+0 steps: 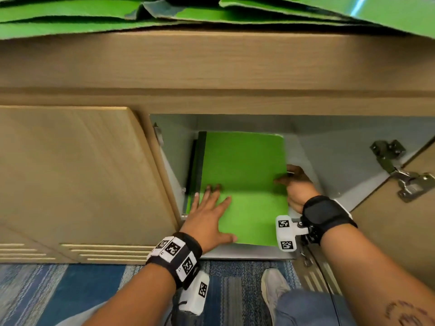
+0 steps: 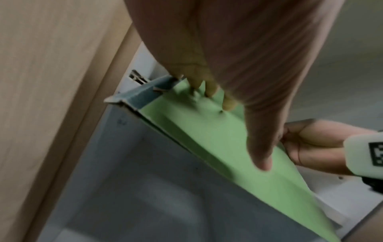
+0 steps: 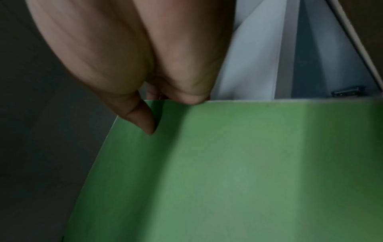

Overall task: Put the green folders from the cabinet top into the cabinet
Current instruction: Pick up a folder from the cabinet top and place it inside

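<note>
I'm looking at a cabinet (image 1: pixel 211 67) faced in pale wood-grain laminate, matt, with fine streaks running along it. Its inside (image 1: pixel 341 149) is smooth grey-white board, faintly sheened. Inside it, the green folder (image 1: pixel 244 180) looks like matt card, smooth and unglossed; my left hand (image 1: pixel 207 217) lies flat on it, and my right hand (image 1: pixel 296 187) pinches its edge. Left of that folder, a dark folder (image 1: pixel 201 147) shows a duller spine. On the cabinet's top, the folder stack (image 1: pixel 94 17) is the same matt green card, edges a bit creased. Right of the opening, the hinge (image 1: pixel 404 175) is bare shiny metal. Below the cabinet, the carpet (image 1: pixel 82 290) is woven blue cloth, rough-looking. My wrist straps (image 1: pixel 327 215) are black fabric.
</note>
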A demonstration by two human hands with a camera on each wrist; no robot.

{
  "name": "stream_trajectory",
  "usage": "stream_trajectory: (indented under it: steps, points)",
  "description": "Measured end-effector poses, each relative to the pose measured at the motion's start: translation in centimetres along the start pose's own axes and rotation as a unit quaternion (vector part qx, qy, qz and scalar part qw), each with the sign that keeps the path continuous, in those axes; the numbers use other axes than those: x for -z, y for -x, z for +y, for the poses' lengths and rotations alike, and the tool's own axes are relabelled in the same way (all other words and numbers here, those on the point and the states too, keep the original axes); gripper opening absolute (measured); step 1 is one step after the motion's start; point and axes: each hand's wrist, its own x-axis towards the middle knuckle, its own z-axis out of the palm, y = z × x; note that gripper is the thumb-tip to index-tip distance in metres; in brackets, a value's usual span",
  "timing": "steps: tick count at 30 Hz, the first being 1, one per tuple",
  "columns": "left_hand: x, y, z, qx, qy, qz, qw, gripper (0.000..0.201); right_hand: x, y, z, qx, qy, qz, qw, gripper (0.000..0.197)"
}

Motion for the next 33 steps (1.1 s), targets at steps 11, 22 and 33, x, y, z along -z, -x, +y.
stream_trajectory:
  steps: [11,22,33]
  points:
    - [0.4,-1.0,-0.4,-0.06,-0.079,-0.108,0.989,0.095,-0.9,-0.1,-0.2,0.015,0.101,-0.069,0.992,0.045]
    - [2.3,-1.9,-0.9,0.0,-0.079,-0.049,0.996,0.057,-1.6,-0.6,0.6,0.02,0.317,-0.03,0.948,0.054]
    - [1.9,-2.1,-2.0,0.002,-0.07,-0.035,0.997,0.066,-1.6,-2.2,2.6,0.041,0.345,-0.042,0.937,0.08]
